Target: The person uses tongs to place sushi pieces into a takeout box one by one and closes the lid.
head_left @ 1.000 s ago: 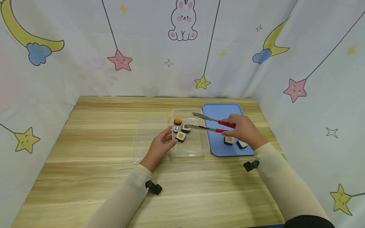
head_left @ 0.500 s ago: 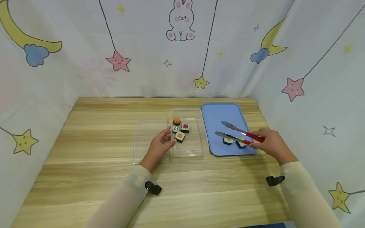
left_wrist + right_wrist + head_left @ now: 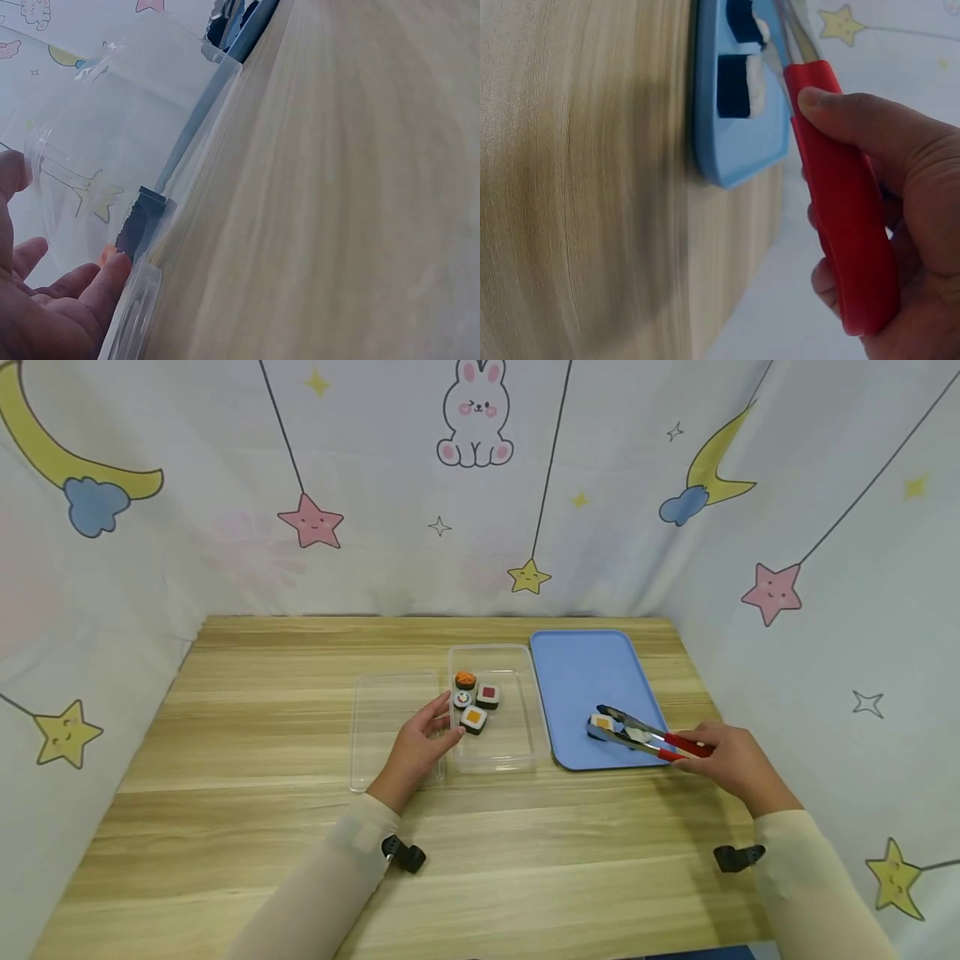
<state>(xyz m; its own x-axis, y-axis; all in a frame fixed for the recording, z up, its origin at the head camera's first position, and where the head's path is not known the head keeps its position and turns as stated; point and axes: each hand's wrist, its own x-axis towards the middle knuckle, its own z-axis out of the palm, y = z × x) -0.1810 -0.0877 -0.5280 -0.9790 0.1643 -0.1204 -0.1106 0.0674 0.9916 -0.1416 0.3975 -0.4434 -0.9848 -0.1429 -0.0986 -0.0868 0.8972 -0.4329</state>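
The worktop looks like smooth wood-grain board with a faint sheen. The box and the lid are thin, glossy, see-through plastic, while the tray is smooth, opaque blue plastic, nearly matt. The tongs have shiny metal arms and smooth red handles, plastic or rubber, with a satin look. The sushi pieces show matt dark sides and rough-edged white. The backdrop is softly creased cloth; the sleeves are matt fabric.

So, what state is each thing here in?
Clear box, open, four sushi pieces inside.
Clear lid-like piece, lying flat beside the box on the table.
Blue tray, lying flat, two more pieces on it.
Tongs, slightly parted, gripped by the right-hand fingers.
Left-hand fingers, relaxed, at the box's left side.
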